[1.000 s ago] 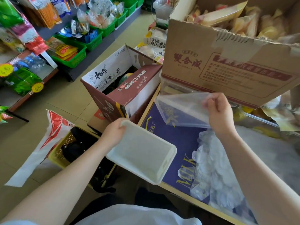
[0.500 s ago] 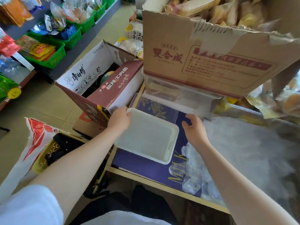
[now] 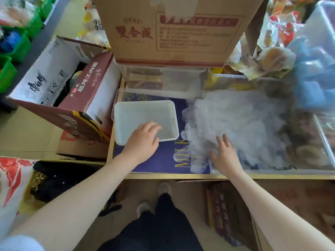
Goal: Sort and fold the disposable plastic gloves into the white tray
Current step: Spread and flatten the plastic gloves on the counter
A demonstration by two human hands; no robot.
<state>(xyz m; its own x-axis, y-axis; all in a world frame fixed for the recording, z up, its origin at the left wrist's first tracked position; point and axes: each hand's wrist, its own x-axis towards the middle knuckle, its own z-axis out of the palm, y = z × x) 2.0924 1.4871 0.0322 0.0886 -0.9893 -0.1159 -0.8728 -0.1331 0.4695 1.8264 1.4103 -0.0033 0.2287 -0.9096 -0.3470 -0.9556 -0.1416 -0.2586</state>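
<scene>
We are near the start of the job, as far as we can judge. The white tray [image 3: 145, 119] sits flat on the purple-covered worktop [image 3: 163, 158], toward its left side, and through the blur we can make out at most a thin clear layer on its floor; whether a folded glove already lies there we cannot tell. Our left hand [image 3: 143, 140] reaches over the tray's near rim, fingers loosely curved and resting inside, gripping nothing that we can see. Just right of the tray lies the heap of disposable plastic gloves [image 3: 235, 124], a large, loose, cloudy pile that spreads well across the worktop toward the right. Our right hand [image 3: 224, 154] lies on the pile's near edge with fingers spread and straight, pressing or feeling the plastic rather than pinching any one glove. So almost all the sorting and folding looks left to do: a glove has yet to be separated, folded and laid in the tray.
</scene>
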